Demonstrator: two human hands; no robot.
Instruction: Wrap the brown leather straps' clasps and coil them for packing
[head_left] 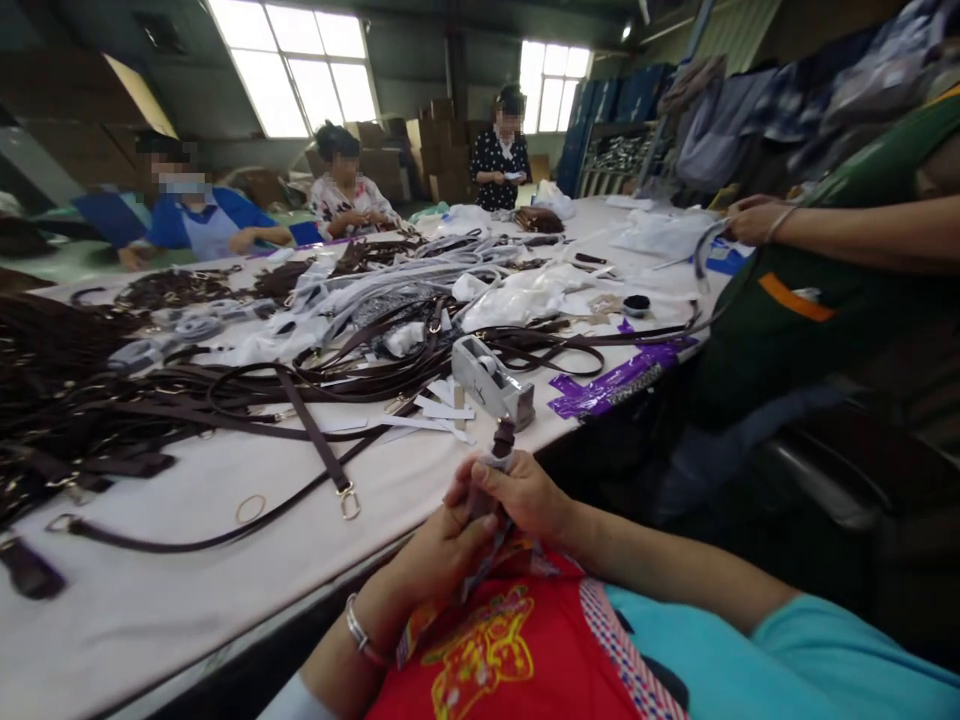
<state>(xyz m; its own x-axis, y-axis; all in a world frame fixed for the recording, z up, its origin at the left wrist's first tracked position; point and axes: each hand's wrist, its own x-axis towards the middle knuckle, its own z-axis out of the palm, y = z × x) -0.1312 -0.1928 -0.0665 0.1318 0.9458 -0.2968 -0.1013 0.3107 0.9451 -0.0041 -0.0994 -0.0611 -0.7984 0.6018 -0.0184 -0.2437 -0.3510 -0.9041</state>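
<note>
Close to my body, just off the table's front edge, both hands are closed round a dark brown strap (503, 438). Its buckled end sticks up above my fingers, and pale wrapping shows around its lower part. My left hand (448, 548) grips it lower down, thumb laid along it. Higher up, my right hand (528, 496) pinches it with the thumb on top. The strap's middle is largely hidden by my fingers. Beyond my hands stands a grey tape dispenser (491, 383), with white paper strips (444, 410) beside it.
Dark brown straps with metal clasps (330, 440) cover much of the white table (247, 590). Clear plastic wrapping (517, 297) lies mid-table; purple tape (607, 385) lines the edge. A person in green (817, 270) works at right, and several people (210, 215) are across the table.
</note>
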